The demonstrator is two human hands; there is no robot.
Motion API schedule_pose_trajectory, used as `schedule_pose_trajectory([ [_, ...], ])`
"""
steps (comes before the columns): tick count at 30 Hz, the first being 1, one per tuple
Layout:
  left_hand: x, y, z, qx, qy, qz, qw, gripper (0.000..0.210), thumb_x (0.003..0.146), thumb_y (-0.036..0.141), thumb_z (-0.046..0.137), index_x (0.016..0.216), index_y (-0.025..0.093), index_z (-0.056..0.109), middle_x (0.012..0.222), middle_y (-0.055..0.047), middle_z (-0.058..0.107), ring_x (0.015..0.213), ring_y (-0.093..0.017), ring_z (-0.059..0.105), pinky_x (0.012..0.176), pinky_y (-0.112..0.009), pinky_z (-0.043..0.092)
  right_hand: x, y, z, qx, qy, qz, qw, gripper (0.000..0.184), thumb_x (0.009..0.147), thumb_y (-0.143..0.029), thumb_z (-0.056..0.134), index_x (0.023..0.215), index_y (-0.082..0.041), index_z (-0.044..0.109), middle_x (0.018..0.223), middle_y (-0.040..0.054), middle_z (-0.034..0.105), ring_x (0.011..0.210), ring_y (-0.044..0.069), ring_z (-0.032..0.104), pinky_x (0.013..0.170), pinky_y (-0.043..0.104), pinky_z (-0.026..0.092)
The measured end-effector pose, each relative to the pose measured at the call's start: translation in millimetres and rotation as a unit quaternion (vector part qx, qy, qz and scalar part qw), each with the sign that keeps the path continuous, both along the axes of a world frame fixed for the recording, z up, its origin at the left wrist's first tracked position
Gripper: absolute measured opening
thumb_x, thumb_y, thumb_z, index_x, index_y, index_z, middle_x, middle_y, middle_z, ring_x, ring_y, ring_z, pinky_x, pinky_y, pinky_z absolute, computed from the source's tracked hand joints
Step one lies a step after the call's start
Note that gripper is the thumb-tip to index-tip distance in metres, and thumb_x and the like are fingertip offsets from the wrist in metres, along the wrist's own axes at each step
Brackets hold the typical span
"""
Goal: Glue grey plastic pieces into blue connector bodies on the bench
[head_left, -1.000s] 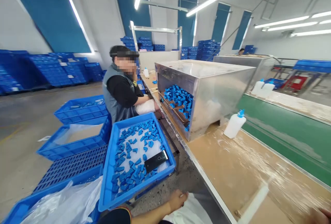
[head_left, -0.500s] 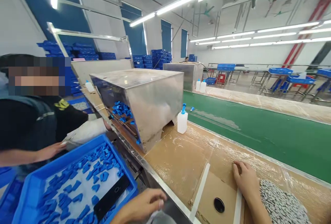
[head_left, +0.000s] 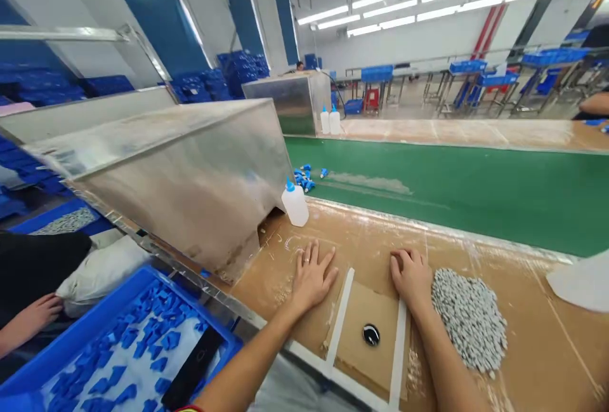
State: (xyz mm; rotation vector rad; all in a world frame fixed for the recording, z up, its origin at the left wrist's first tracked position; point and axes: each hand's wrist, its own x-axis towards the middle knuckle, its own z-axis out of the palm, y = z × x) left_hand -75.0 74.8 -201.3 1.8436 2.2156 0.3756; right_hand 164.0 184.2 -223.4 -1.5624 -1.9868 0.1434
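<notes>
My left hand rests palm down on the cardboard-covered bench, its fingers spread and a ring on one of them. My right hand lies on the same covering, fingers slightly bent, holding nothing that I can see. Just right of that hand is a pile of small grey pieces. Between my forearms, a square of cardboard framed by white tape strips carries a round black disc. Beyond my left hand stands a white squeeze bottle with a blue cap.
A metal box-shaped hood stands at left. Behind the bench runs a green conveyor belt with several blue parts. At lower left, a blue tray holds blue pieces and a black phone. Beside it a person's hand touches a pale bag.
My left hand has moved from above the tray's edge onto the bench, and its fingers have spread. My right hand stays on the bench. The view has turned right, showing more blue parts on the belt.
</notes>
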Motion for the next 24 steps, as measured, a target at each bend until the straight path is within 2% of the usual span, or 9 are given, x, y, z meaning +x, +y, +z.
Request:
schedule_pose_trajectory([
  [2, -2.8, 2.6, 6.2, 0.016, 0.008, 0.001, 1.000, 0.055, 0.100, 0.045, 0.052, 0.152, 0.027, 0.054, 0.169, -0.017, 0.036, 0.156, -0.044, 0.026, 0.124, -0.069, 0.018, -2.0, -1.8, 4.7, -0.010, 0.006, 0.004, 1.000, 0.026, 0.095, -0.024, 0.050, 0.099, -0.022, 0.076, 0.107, 0.0113, 0.067, 0.106, 0.029, 0.057, 0.087, 0.040, 0.045],
  [4, -4.8, 14.1, 11.6, 0.029, 0.011, -0.018, 0.999, 0.048, 0.100, 0.041, 0.054, 0.143, 0.022, 0.061, 0.157, -0.021, 0.047, 0.148, -0.044, 0.038, 0.119, -0.067, 0.030, -2.8, -2.7, 6.4, -0.013, 0.020, 0.011, 1.000, 0.025, 0.094, -0.024, 0.051, 0.099, -0.020, 0.075, 0.107, 0.0115, 0.066, 0.105, 0.029, 0.056, 0.086, 0.040, 0.044],
  [7, 2.1, 46.6, 15.9, 0.036, -0.004, -0.083, 0.996, 0.034, 0.100, 0.033, 0.053, 0.128, 0.019, 0.067, 0.137, -0.017, 0.058, 0.131, -0.034, 0.055, 0.114, -0.052, 0.043, -2.5, -3.6, 3.5, -0.012, 0.029, 0.015, 0.999, 0.025, 0.094, -0.024, 0.051, 0.100, -0.020, 0.075, 0.108, 0.0120, 0.066, 0.106, 0.029, 0.056, 0.085, 0.039, 0.043],
  [10, 22.1, 83.3, 12.3, 0.050, -0.021, -0.147, 0.988, 0.030, 0.099, 0.029, 0.056, 0.125, 0.018, 0.066, 0.133, -0.015, 0.059, 0.129, -0.030, 0.056, 0.115, -0.045, 0.043, -1.4, -2.8, -3.9, -0.018, 0.021, 0.009, 1.000, 0.027, 0.096, -0.025, 0.049, 0.104, -0.020, 0.074, 0.113, 0.0120, 0.066, 0.109, 0.029, 0.055, 0.088, 0.040, 0.044],
  [13, 40.8, 104.6, 1.9, 0.068, -0.036, -0.169, 0.983, 0.032, 0.100, 0.026, 0.051, 0.129, 0.018, 0.062, 0.140, -0.017, 0.056, 0.138, -0.033, 0.049, 0.118, -0.051, 0.040, -0.4, -0.1, -11.7, -0.003, 0.029, 0.018, 0.999, 0.025, 0.095, -0.025, 0.050, 0.103, -0.021, 0.073, 0.114, 0.0116, 0.065, 0.109, 0.029, 0.055, 0.090, 0.041, 0.045],
  [18, 37.9, 105.9, -10.0, 0.068, -0.059, -0.195, 0.977, 0.034, 0.101, 0.029, 0.050, 0.133, 0.020, 0.060, 0.155, -0.018, 0.047, 0.150, -0.036, 0.038, 0.124, -0.056, 0.033, -2.4, 4.6, -15.5, 0.025, 0.050, 0.024, 0.998, 0.020, 0.093, -0.026, 0.052, 0.097, -0.022, 0.072, 0.111, 0.0116, 0.066, 0.106, 0.029, 0.057, 0.090, 0.043, 0.046],
  [24, 26.9, 108.4, -10.3, 0.074, -0.040, -0.209, 0.974, 0.035, 0.101, 0.031, 0.053, 0.133, 0.020, 0.062, 0.153, -0.018, 0.051, 0.148, -0.036, 0.043, 0.121, -0.056, 0.038, -4.2, 5.7, -13.0, 0.016, 0.040, 0.018, 0.999, 0.019, 0.094, -0.026, 0.052, 0.099, -0.023, 0.070, 0.111, 0.0104, 0.066, 0.107, 0.029, 0.058, 0.091, 0.044, 0.046],
])
